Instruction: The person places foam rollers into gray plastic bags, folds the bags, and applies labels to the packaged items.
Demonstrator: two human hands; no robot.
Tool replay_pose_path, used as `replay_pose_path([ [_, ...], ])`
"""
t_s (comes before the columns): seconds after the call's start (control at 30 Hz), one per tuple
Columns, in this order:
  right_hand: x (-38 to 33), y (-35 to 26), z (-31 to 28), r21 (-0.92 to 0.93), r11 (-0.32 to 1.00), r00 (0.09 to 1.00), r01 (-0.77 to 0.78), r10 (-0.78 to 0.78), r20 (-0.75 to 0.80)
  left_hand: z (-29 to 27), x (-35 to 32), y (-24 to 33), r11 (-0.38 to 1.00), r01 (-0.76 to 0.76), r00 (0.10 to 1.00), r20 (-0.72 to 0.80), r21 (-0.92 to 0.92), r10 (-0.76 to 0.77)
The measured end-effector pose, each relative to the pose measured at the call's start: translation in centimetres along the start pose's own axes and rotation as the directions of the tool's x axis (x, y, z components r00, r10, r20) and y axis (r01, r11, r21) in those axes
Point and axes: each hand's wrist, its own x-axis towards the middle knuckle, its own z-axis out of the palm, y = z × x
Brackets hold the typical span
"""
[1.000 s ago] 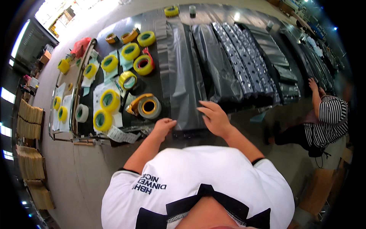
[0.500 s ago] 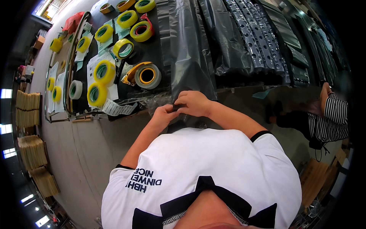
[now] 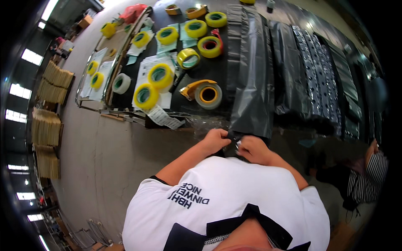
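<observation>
A long package in dark grey plastic film (image 3: 251,100) lies lengthwise on the table, its near end reaching the front edge by my hands. My left hand (image 3: 215,140) is closed in a pinch on dark plastic at that end. Just to the right, my right hand (image 3: 254,149) is curled, with a small shiny, clear bit at its fingertips that I cannot make out. A narrow gap separates the hands. To their upper left lies a yellow tape dispenser (image 3: 193,88) with a tape roll (image 3: 208,95) in it.
Several yellow tape rolls (image 3: 145,96) sit on papers (image 3: 153,67) at the left. More grey packages (image 3: 289,71) and dotted wrapped strips (image 3: 320,71) lie to the right. A metal frame (image 3: 119,62) crosses the left. A person in striped clothing (image 3: 368,180) is at the far right.
The view has swung, shifting the table and packages right and down in the picture. My hands have drawn apart from touching, and a shiny bit now shows at my right fingertips.
</observation>
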Motion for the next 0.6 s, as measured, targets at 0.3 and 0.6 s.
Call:
replay_pose_path([
  [0.3, -32.6, 13.1, 0.9, -0.731, 0.193, 0.090, -0.654, 0.980, 0.178, -4.0, -0.4, 0.7, 0.959, -0.164, 0.980, 0.149, 0.230, 0.132],
  [0.6, -8.0, 5.8, -5.7, -0.690, 0.683, 0.945, -0.238, -0.001, -0.327, -6.7, 9.7, 6.4, -0.418, -0.393, 0.517, 0.572, 0.819, 0.636],
])
